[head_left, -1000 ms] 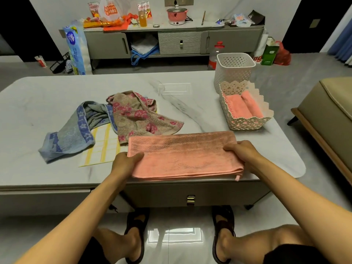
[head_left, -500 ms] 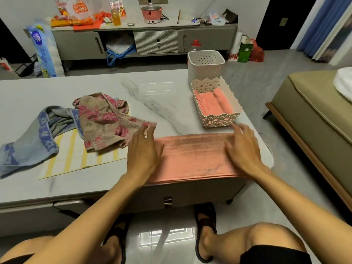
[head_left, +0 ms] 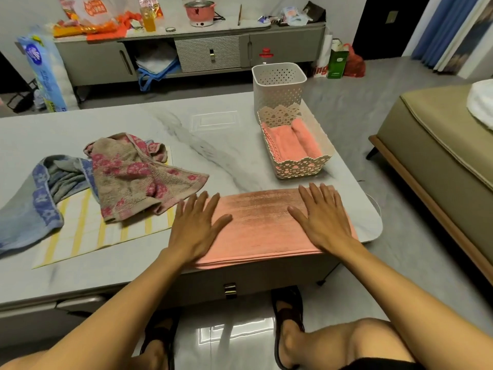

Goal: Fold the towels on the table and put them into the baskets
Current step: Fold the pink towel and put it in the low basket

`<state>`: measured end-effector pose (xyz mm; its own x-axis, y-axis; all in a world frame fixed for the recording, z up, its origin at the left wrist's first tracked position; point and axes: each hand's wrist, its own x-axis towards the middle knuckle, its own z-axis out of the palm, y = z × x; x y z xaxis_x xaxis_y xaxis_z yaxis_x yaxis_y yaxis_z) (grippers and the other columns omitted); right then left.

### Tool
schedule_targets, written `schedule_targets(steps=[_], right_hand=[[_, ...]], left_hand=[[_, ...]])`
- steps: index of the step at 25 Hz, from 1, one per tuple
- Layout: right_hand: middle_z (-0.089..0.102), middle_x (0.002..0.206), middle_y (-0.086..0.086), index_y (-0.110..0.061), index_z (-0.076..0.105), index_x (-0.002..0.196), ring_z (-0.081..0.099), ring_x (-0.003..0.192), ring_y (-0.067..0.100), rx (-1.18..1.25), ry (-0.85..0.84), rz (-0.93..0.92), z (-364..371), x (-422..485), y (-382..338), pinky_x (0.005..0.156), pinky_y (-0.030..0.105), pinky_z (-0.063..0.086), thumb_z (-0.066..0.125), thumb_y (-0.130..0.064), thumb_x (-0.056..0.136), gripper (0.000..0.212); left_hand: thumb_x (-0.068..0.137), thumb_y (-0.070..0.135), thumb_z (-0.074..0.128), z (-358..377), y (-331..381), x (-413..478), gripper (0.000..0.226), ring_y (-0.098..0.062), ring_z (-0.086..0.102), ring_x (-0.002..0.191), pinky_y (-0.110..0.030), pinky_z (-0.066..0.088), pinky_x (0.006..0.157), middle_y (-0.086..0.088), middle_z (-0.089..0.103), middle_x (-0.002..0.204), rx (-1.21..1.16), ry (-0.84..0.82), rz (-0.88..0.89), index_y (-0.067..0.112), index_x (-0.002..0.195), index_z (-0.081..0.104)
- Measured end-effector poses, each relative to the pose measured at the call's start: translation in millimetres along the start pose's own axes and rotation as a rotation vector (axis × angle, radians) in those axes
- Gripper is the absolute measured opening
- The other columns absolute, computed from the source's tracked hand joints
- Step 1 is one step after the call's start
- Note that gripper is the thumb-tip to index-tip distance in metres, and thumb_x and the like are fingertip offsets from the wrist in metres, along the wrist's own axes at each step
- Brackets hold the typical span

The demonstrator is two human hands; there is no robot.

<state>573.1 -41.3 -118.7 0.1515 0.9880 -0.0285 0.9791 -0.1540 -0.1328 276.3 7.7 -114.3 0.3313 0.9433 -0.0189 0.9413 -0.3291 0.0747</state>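
Observation:
A folded pink towel (head_left: 262, 227) lies flat at the table's front edge. My left hand (head_left: 196, 225) presses its left end with fingers spread and straight. My right hand (head_left: 324, 217) lies flat on its right end the same way. Beyond the towel, a low lace-edged basket (head_left: 302, 166) holds a folded pink towel (head_left: 292, 141). Behind it stands a tall white perforated basket (head_left: 278, 86). To the left, a brown towel with pink flowers (head_left: 138, 177) lies crumpled, partly over a blue-grey towel (head_left: 37, 201) and a yellow-striped cloth (head_left: 88, 233).
The marble table (head_left: 213, 145) ends just right of the pink towel. An olive sofa (head_left: 440, 156) stands at the right. A grey sideboard (head_left: 192, 49) with clutter runs along the far wall. My knees and sandalled feet show under the table's front edge.
My hands let go of the towel's ends and went flat on top of it, sliding over it. The view shifted to the right.

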Motion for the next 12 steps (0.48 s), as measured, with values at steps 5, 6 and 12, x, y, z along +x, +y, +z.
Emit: schedule_targets(steps=[5,6,12], right_hand=[[0.015,0.163,0.013,-0.018,0.023,0.153,0.015,0.148,0.035,0.214,0.024,0.218,-18,-6,10,0.118,0.05,0.019,0.03,-0.055,0.099,0.066],[0.024,0.158,0.017,-0.015,0.027,0.151,0.026,0.143,0.038,0.264,0.056,0.288,-25,-6,15,0.113,0.05,0.029,0.038,-0.05,0.098,0.064],[0.07,0.099,0.012,-0.011,0.062,0.091,0.064,0.082,0.026,0.505,-0.139,0.564,-57,-2,38,0.067,0.034,0.047,0.065,-0.043,0.081,0.034]], left_hand=[[0.085,0.075,0.004,-18,-3,-9,0.093,-0.028,-0.011,0.15,-0.047,-0.006,0.121,-0.013,-0.005,0.164,0.064,-0.04,-0.103,0.016,0.156,0.003],[0.085,0.076,0.009,-25,5,-7,0.093,-0.028,-0.014,0.15,-0.046,-0.007,0.121,-0.012,-0.009,0.163,0.057,-0.017,-0.033,0.016,0.156,-0.001],[0.078,0.076,0.051,-44,75,33,0.112,-0.022,-0.01,0.151,-0.045,-0.002,0.122,-0.001,-0.007,0.165,-0.022,-0.341,0.346,0.018,0.156,-0.003]])
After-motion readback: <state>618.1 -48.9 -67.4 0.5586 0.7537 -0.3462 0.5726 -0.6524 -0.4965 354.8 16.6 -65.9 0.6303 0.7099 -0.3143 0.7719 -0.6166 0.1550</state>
